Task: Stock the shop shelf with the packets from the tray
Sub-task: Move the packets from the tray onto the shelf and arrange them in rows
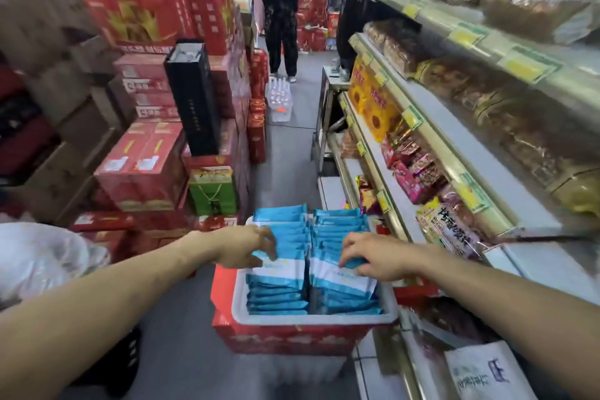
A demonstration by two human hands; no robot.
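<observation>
Blue packets (279, 289) hide tray (311, 318) floor | left hand (246, 247) grips packets | right hand (373, 256) pinches packets

Glossy plastic packets (324, 273), smooth tray (311, 318)

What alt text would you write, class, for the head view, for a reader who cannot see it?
A left hand and right hand curl their fingers over blue-and-white packets standing in two rows in a white tray set on red boxes in a shop aisle. Snack-filled shelves run along the right, and a person stands farther down the aisle.
</observation>
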